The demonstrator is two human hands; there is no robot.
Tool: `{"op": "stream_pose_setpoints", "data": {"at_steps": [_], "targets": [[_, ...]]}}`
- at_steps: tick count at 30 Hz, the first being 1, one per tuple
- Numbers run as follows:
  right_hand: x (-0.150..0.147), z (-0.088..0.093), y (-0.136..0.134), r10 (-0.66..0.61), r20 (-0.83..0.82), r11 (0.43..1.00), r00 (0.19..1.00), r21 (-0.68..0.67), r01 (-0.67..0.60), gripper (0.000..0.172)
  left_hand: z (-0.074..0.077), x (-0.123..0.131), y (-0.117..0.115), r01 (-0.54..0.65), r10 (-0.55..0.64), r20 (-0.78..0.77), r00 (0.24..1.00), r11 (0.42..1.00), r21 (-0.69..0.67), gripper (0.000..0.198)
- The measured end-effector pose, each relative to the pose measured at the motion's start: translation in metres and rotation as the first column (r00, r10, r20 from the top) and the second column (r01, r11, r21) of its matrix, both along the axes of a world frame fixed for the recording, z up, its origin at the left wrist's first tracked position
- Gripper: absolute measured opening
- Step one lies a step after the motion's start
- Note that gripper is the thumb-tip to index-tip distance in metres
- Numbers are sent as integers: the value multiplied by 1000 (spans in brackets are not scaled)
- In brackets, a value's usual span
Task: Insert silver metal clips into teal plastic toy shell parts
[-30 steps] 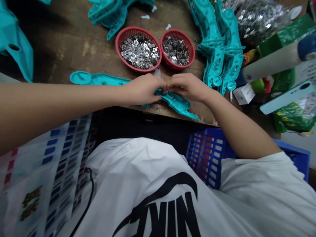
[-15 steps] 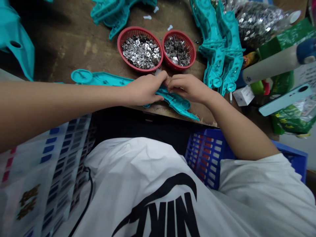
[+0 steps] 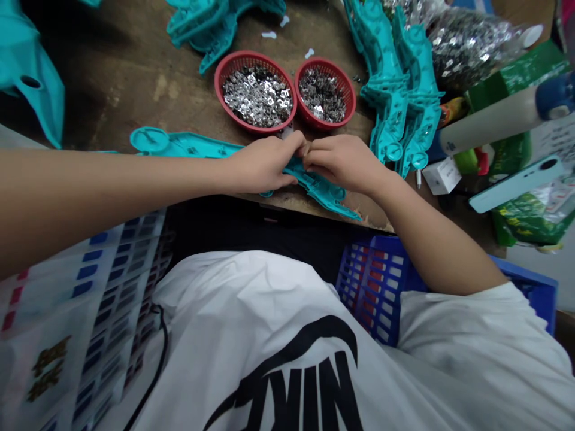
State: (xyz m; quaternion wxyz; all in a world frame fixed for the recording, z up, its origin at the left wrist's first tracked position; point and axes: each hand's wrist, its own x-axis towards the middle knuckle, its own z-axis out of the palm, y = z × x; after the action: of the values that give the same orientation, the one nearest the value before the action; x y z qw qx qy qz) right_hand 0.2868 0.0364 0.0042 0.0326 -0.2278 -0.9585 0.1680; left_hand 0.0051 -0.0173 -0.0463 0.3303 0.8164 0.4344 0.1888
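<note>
A long turquoise plastic part (image 3: 197, 144) lies along the near edge of the table, partly covered by my arm and hands. My left hand (image 3: 265, 161) rests over its middle, thumb and fingers closing on its edge. Beside it, my right hand (image 3: 339, 160) is closed in a pinch, its fingertips meeting those of the left above the part. Whatever the right fingertips hold is hidden. Just beyond the hands stand two red baskets: a larger one (image 3: 218, 84) with flat shiny metal clips (image 3: 258, 96), and a smaller one (image 3: 351, 90) with darker metal clips (image 3: 322, 94).
More turquoise parts (image 3: 420, 90) lie at the right, others (image 3: 202, 27) at the back and far left. A bottle (image 3: 494, 117), a phone (image 3: 516, 184), a small white box (image 3: 442, 175) and a bag of metal clips (image 3: 467, 48) crowd the right. A blue crate (image 3: 372, 281) stands below the table edge.
The right hand's fingers have curled slightly closer together. Both hands otherwise stay at the same spot on the turquoise part; the whole view has shifted very slightly.
</note>
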Motion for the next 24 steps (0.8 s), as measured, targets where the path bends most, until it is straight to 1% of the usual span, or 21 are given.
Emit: {"op": "stream_pose_setpoints", "data": {"at_steps": [3,7,10,12,14,15,18,20,22,24], "targets": [[-4,1,-6,-17,19,999,1000,35,17,23,4,1,-1,1,-1,-30,1000,1000,3,55],[-3,0,-7,-55,31,998,998,22,54,21,12,3,-1,14,-12,-106,994,1000,17,57],[13,0,10,-106,-6,994,994,18,106,26,15,2,-1,29,-24,-125,992,999,36,57],[33,-2,28,-176,-52,982,983,59,179,26,16,2,-2,23,-18,-152,988,999,36,55],[56,-9,45,-280,-64,951,958,116,285,27,14,2,-3,5,1,-172,985,999,34,51],[66,-13,52,-338,-54,931,940,126,342,31,13,2,-3,-8,14,-168,986,999,40,48],[87,-29,63,-486,7,873,874,57,485,46,11,2,-3,-45,55,-138,989,996,73,44],[92,-37,66,-555,58,832,830,22,555,47,13,2,-3,-52,65,-147,987,995,85,44],[91,-43,68,-612,86,791,786,63,609,43,20,3,-4,-34,51,-200,978,996,87,45],[87,-50,69,-648,60,760,760,116,639,40,27,4,-6,18,8,-274,962,995,93,47]]}}
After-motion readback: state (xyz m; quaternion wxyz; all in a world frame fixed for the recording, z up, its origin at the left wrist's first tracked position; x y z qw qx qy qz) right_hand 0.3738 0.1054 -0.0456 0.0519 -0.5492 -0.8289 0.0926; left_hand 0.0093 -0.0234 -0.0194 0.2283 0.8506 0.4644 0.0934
